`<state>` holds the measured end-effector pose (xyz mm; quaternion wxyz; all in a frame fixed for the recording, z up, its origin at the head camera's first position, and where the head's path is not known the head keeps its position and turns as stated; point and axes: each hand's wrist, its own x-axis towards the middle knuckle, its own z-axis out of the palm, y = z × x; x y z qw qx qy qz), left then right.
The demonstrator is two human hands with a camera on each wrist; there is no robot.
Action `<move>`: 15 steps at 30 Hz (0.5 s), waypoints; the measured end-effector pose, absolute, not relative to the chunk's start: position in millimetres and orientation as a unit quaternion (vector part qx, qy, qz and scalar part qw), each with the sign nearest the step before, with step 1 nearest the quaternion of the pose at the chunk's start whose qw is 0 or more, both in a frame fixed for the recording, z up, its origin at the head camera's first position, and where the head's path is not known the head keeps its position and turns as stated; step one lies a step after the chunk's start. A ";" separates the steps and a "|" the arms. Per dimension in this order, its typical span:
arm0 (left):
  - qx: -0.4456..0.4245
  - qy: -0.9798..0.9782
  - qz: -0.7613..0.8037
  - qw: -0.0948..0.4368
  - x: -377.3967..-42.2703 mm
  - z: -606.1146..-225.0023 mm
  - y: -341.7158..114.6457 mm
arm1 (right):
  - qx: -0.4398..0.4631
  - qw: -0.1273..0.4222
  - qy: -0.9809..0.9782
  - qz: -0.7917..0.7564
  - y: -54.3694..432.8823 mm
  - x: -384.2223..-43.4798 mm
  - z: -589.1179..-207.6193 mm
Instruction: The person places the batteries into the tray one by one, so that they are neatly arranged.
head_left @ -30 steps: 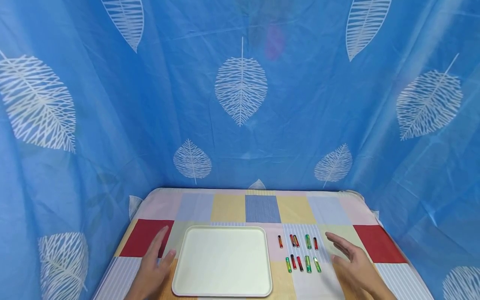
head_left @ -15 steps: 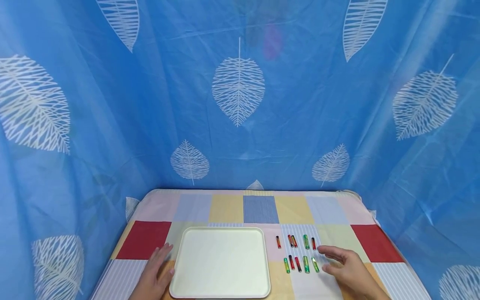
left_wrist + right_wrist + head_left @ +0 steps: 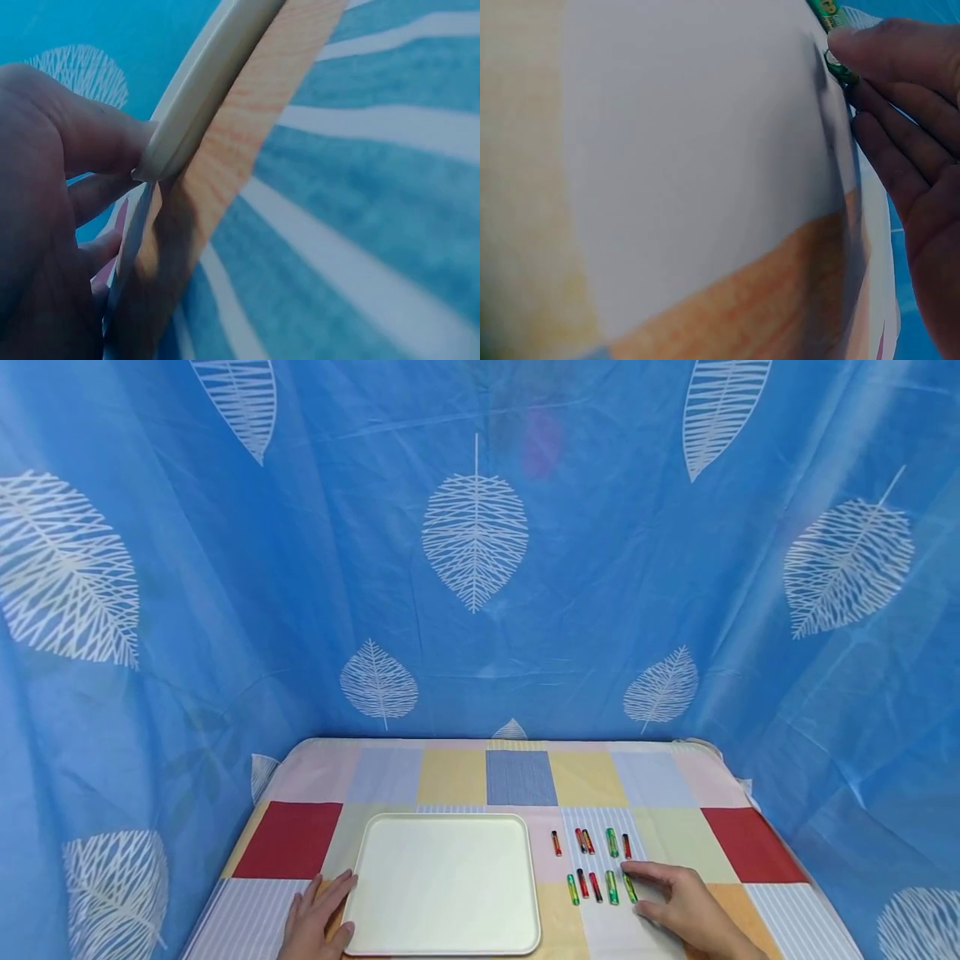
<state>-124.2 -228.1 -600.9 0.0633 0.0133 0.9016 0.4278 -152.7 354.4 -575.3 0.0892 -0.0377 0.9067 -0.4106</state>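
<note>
Well, the left hand [image 3: 317, 918] rests loosely spread fingers against the cream tray [image 3: 447, 885]. On the bench [image 3: 522, 777], the right hand [image 3: 686, 906] has fingers around a green battery [image 3: 631, 888], yellow lettering unreadable; whether they grip, I can't tell. Left of them lie more batteries [image 3: 596, 887].

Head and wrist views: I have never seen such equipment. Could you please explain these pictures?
No machine works here, only a bare-handed person. The wide picture comes from a head camera, the close ones from a camera on each wrist. On the patchwork tablecloth lie a pale tray and, to its right, ten small batteries in two rows, some green, some red and black. The left hand touches the tray's rim. The right hand has its fingertips at a green battery; whether it grips it, I cannot tell.
</note>
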 end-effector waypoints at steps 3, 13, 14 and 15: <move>0.009 0.900 0.431 0.066 -124.4 -603.8 -227.7 | -0.045 0.076 0.918 -0.386 353.1 -152.8 -575.0; 0.016 0.888 0.452 0.083 -124.8 -614.8 -237.2 | -0.034 0.062 0.934 -0.349 348.1 -151.7 -580.9; 0.018 0.889 0.450 0.084 -124.8 -616.3 -238.2 | -0.029 0.062 0.934 -0.351 347.4 -151.4 -581.4; 0.019 0.890 0.448 0.085 -124.6 -617.9 -239.2 | -0.025 0.063 0.933 -0.353 346.9 -151.2 -582.0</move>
